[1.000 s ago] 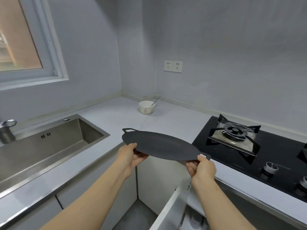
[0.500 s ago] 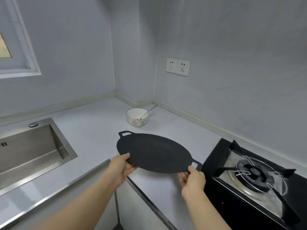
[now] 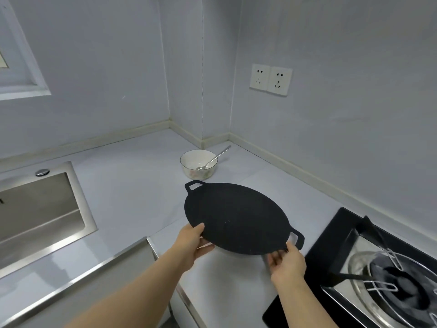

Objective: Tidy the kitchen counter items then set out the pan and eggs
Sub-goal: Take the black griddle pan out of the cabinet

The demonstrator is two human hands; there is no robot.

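Observation:
A flat black round pan (image 3: 238,216) with two small loop handles hovers low over the white counter (image 3: 132,190), between the sink and the stove. My left hand (image 3: 192,242) grips its near left rim, thumb on top and fingers underneath. My right hand (image 3: 287,261) holds the near right rim beside the right loop handle, fingers under the edge. No eggs are in view.
A white bowl (image 3: 189,165) with a metal spoon (image 3: 216,157) in it stands in the counter's corner just behind the pan. A steel sink (image 3: 40,209) lies to the left. A black gas stove (image 3: 383,275) with a burner grate is at the right. Wall sockets (image 3: 270,79) sit above.
Both hands have carried the pan forward from above the open cupboard to over the counter and lowered it. The view has moved closer to the corner.

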